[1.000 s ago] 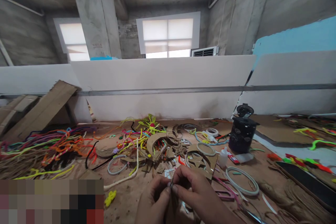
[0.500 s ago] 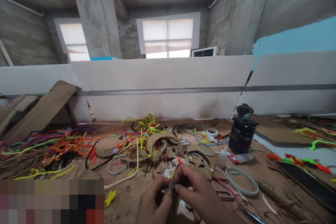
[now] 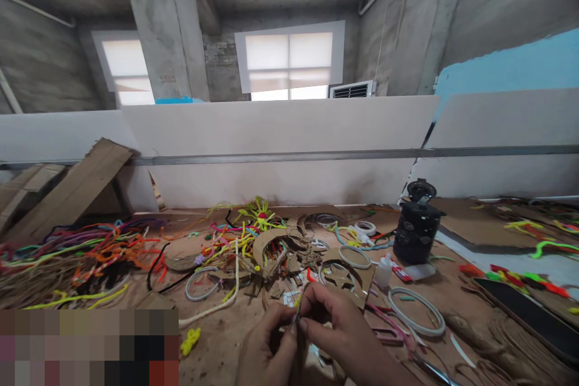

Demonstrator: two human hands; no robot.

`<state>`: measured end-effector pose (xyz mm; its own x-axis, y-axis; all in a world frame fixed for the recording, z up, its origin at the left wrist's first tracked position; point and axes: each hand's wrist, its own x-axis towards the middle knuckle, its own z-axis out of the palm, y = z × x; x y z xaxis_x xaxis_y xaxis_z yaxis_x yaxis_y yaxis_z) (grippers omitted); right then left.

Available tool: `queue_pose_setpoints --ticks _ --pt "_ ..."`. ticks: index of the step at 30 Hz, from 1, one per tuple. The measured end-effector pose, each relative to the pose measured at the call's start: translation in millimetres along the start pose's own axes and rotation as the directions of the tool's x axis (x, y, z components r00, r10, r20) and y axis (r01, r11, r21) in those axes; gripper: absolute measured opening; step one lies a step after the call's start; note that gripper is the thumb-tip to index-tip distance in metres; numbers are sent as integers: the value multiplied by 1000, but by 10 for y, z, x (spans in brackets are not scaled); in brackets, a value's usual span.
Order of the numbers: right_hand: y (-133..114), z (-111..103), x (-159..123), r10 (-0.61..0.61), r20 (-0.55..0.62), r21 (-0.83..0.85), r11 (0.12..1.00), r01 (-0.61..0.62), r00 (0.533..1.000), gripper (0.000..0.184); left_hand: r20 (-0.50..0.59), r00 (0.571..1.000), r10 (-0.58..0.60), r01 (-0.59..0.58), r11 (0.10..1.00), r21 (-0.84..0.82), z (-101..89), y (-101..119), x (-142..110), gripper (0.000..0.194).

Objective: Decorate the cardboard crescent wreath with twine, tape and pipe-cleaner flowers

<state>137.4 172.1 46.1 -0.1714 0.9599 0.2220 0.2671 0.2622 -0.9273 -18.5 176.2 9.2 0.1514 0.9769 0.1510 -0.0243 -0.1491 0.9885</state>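
My left hand (image 3: 268, 347) and my right hand (image 3: 337, 322) meet low in the middle of the view, thumbs and fingertips pinched close together. Between the fingertips is something small and thin with a yellowish part, mostly hidden; its kind I cannot make out. Beyond the fingers lie white paper scraps (image 3: 292, 297) and a bent orange-red piece (image 3: 312, 275). To the right of my right hand are scissors with pink handles (image 3: 389, 336). A yellow looped piece (image 3: 190, 341) lies on the table to the left of my left hand.
Cut cardboard rings (image 3: 266, 246) and coloured pipe cleaners (image 3: 113, 253) clutter the table. On the right stand a black lidded container (image 3: 417, 232) and a small white bottle (image 3: 384, 271), near a white ring (image 3: 416, 312) and a dark flat object (image 3: 529, 316). A white partition (image 3: 280, 132) runs behind.
Both hands stay in nearly the same place, fingertips still pinched together. Only a very slight shift of the fingers shows; the things on the table have not moved.
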Motion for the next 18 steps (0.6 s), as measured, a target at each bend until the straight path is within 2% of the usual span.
queue_pose_setpoints --ticks 9,18 --pt "15 9 -4 5 -21 -8 1000 -5 1000 8 -28 999 24 -22 997 78 19 92 -25 34" --pt "46 9 -3 6 -19 -25 1000 -7 1000 7 -8 1000 20 -19 997 75 17 4 -8 35"
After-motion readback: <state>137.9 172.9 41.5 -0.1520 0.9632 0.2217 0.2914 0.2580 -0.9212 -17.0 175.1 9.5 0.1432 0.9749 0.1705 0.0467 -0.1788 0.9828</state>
